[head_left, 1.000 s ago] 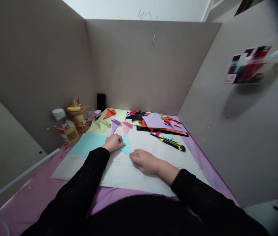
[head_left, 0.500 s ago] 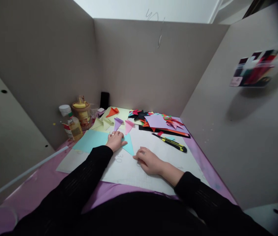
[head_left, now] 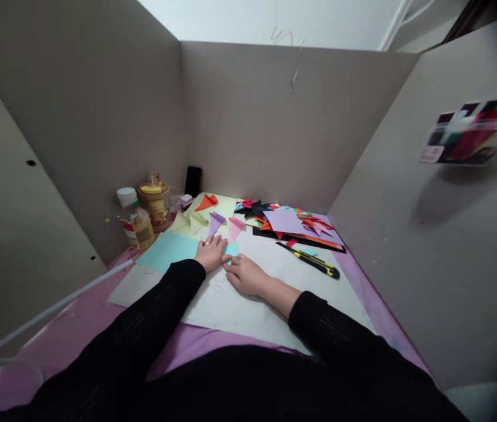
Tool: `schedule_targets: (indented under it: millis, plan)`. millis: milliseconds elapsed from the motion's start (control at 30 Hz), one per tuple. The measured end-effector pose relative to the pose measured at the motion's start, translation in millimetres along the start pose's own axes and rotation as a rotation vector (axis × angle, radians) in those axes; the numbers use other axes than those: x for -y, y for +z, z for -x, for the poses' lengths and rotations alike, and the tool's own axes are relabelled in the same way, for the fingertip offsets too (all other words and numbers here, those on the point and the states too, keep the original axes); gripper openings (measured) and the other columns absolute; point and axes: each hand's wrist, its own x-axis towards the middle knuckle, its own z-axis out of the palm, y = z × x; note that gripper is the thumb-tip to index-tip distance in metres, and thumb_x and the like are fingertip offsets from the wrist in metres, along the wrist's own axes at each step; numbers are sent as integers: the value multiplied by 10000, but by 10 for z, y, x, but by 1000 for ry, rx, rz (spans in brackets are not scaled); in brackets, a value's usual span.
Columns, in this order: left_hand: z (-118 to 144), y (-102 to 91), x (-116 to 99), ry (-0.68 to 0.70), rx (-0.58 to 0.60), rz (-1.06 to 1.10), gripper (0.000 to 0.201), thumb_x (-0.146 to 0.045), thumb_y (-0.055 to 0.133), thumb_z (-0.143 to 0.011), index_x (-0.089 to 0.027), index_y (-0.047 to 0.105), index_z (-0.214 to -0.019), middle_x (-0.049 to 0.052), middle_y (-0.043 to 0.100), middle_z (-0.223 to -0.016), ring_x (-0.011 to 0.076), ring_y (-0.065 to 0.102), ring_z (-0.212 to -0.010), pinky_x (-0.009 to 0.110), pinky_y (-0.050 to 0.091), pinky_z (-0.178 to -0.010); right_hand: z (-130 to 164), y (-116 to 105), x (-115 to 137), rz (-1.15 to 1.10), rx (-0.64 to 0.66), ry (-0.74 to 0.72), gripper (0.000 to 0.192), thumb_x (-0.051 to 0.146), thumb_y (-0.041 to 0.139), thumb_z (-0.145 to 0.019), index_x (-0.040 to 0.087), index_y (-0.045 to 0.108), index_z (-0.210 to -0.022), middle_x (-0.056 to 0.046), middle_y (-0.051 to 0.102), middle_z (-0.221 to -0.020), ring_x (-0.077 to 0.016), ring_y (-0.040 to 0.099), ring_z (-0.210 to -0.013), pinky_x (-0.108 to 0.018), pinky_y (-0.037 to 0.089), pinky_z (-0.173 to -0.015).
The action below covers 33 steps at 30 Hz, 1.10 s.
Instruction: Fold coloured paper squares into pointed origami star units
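Observation:
My left hand [head_left: 211, 253], a ring on one finger, lies palm down with its fingers stretched out over a folded light-blue piece of paper [head_left: 233, 248]. Close beside it, my right hand [head_left: 246, 275] has its fingers curled together at the near edge of that piece. Both hands hide most of the fold. Left of them lies a larger light-blue sheet [head_left: 167, 253]. Under everything is a big white sheet [head_left: 257, 316] with pencilled numbers. Just beyond my fingers stand folded purple [head_left: 216, 221] and pink [head_left: 235, 227] paper pieces.
A black-and-yellow utility knife [head_left: 314, 262] rests at the right. Behind it are lilac paper [head_left: 284, 221] and several colourful folded shapes. An orange folded piece [head_left: 207, 202] sits at the back. A bottle [head_left: 143, 228] and a tub [head_left: 155, 208] stand left. Grey partitions [head_left: 292, 129] enclose the table.
My right hand has moved left and slightly away from me, up against my left hand. The near corner of the light-blue piece is now folded up. My left hand stays on the paper.

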Motion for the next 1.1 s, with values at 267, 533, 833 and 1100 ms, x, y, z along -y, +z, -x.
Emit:
schedule_targets:
  millis: [267,533,833,1100]
  plan:
    - [-14,19,17,3,4,18,586,-557,432,-823,-249,365,-1317,120,283,-1455,330,192,-1332,556,223,-992,542,-98,132,-23,-77,117,312,239,418,-907,166,665,-730,-59,530,-679,-185,453,-757,-341,366,-736]
    - [-25,16,28,10,-11,11,582,-541,471,-809,-262,375,-1310,109,282,-1456,326,194,-1332,535,232,-1002,696,-201,105,-181,-173,105,230,226,446,-881,176,666,-929,-91,612,-860,-206,526,-871,-385,433,-811]
    - [117,-247,-166,19,-254,-80,481,-287,470,-850,-225,407,-1322,111,248,-1482,290,174,-1361,482,206,-1046,648,-91,114,-127,1,100,382,267,489,-860,186,542,-1230,-90,550,-1278,-263,432,-1214,-457,356,-994]
    - [783,-321,-409,501,249,141,620,-435,435,-859,-243,250,-1419,78,281,-1473,220,251,-1352,372,242,-1069,622,-117,149,-138,-4,115,348,266,499,-853,207,575,-1187,-74,576,-1241,-250,443,-1195,-448,334,-1002]
